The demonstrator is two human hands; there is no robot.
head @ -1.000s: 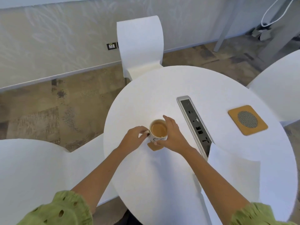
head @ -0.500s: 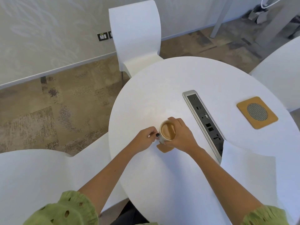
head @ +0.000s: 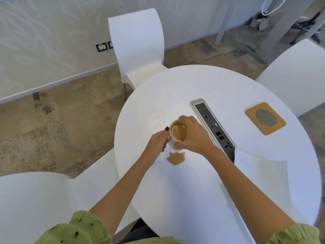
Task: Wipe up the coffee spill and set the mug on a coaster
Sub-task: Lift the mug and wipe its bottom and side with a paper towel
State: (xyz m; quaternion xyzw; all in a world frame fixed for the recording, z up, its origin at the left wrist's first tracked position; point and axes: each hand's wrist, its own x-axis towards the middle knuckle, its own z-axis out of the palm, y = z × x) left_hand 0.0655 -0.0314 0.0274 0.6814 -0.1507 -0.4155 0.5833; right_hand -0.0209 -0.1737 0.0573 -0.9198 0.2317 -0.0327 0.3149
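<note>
On the round white table (head: 202, 191), both hands wrap around the mug (head: 177, 133) of coffee. Fingers of the left hand (head: 157, 142) curl at its handle side, and the right hand (head: 193, 136) grips its body. Just below sits a brown coffee spill (head: 175, 157) (shaped like a little crown). Well apart, past the power strip (head: 213, 127), lies the coaster (head: 265, 118).

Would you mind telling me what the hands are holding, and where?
Both hold the mug: the left hand grips its handle side, the right hand wraps its body.

no readable text anywhere
</note>
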